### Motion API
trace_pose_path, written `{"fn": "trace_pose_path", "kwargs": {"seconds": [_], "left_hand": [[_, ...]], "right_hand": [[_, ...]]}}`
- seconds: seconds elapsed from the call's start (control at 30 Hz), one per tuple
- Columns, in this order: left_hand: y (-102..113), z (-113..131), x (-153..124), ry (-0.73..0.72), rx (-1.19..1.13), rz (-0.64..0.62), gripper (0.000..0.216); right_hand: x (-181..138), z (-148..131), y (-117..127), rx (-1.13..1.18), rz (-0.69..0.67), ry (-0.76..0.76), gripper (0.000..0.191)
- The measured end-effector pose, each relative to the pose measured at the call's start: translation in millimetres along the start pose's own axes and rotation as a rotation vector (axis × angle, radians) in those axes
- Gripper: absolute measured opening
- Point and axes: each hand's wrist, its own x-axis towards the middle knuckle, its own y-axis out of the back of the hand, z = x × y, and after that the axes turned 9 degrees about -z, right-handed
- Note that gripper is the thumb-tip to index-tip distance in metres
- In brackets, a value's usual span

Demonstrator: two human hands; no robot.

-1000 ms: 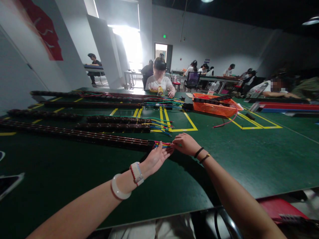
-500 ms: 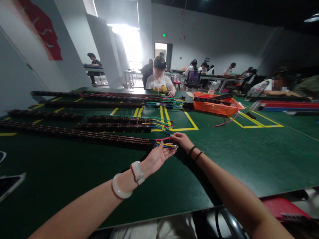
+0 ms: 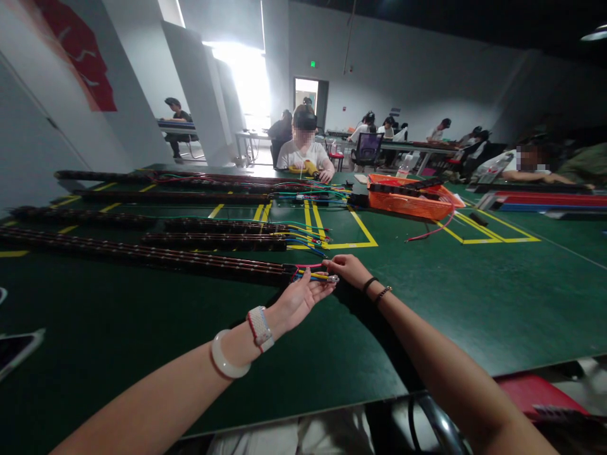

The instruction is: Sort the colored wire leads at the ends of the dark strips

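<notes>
My left hand (image 3: 306, 297) is palm up beneath the yellow wire (image 3: 317, 275) and a blue wire beside it, with the thumb laid over them. Metal terminals (image 3: 334, 279) at the wire ends rest by its fingertips. Between the fingertips of my right hand (image 3: 348, 270) is the end of a red wire (image 3: 310, 266), which is pinched and drawn out to the right. All these wires come out of the right end of a long black cable chain (image 3: 190, 258) that lies across the table to the left.
Several more black cable chains (image 3: 213, 240) lie behind, their wires pointing right. An orange basket (image 3: 412, 205) with black chain pieces stands farther back. Across the green table (image 3: 474, 297) a person (image 3: 303, 148) sits with a yellow tool (image 3: 310, 169). A phone-like device (image 3: 19, 354) lies at left.
My right hand has shifted very slightly downward, still pinching the red wire. The left hand stays almost still under the yellow and blue wires.
</notes>
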Motion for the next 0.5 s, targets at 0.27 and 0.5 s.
{"fn": "trace_pose_path", "kwargs": {"seconds": [0.27,0.5], "left_hand": [[-0.7,1.1,-0.6,0.000,-0.012,0.004,0.037],[-0.4,0.1,-0.5,0.015,0.015,0.030,0.035]], "right_hand": [[-19.6,-16.1,21.4,-0.026,-0.282,0.116,0.056],[-23.9,-19.1,24.4,-0.106,-0.357,0.158,0.051]]}}
